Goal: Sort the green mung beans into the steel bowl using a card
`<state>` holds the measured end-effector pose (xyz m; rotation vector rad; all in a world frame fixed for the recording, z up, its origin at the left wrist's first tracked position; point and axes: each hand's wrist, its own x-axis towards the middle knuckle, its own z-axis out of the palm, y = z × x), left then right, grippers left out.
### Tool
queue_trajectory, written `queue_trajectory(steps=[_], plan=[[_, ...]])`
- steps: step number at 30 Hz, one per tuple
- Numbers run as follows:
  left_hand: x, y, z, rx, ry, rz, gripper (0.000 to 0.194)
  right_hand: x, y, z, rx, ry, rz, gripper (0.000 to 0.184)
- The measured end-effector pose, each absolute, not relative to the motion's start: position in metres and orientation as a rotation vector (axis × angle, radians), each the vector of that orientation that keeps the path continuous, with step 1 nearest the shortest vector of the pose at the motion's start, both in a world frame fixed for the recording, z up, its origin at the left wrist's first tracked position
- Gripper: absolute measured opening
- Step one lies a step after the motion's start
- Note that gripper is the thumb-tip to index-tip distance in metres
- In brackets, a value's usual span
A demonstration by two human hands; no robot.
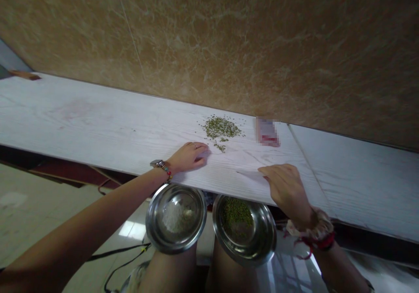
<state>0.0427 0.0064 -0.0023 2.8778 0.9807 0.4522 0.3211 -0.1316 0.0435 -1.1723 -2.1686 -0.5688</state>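
On the white wood-grain board, small green beans [222, 128] lie in a loose, spread-out pile, with a few strays nearer me. My left hand [190, 156] rests on the board just short of the pile, fingers stretched out and holding nothing. To the right, my right hand [284, 184] is closed in a pinch over the board. From its fingertips a thin, pale, pointed thing [248, 173] sticks out to the left; its kind is too faint to make out. On my lap, a metal bowl [273, 236] holds many green beans. The metal bowl [149, 223] beside it has something clear or whitish inside.
A blurred pack or card with a red mark [268, 132] lies right of the beans. A brown marbled wall [209, 44] rises behind the white board [98, 122]. A small brown piece [26, 74] sits at the far left. Dark cables [121, 250] hang below.
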Motion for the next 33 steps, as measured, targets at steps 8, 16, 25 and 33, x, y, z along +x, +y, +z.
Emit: queue_trajectory(steps=[8,16,25,33], plan=[[0.040,0.005,0.002,2.946,0.687,0.301,0.034,0.309,-0.176,0.055,-1.163,-2.246,-0.454,0.027],[0.039,0.005,0.004,2.958,0.550,0.342,0.034,0.302,-0.186,0.067,-1.113,-2.221,-0.402,0.028],[0.038,0.011,-0.005,2.831,0.925,0.460,0.041,0.305,-0.130,0.053,-1.146,-2.085,-0.616,0.023],[0.039,0.012,-0.008,2.790,1.052,0.471,0.038,0.294,-0.094,0.035,-1.124,-2.127,-0.716,0.024]])
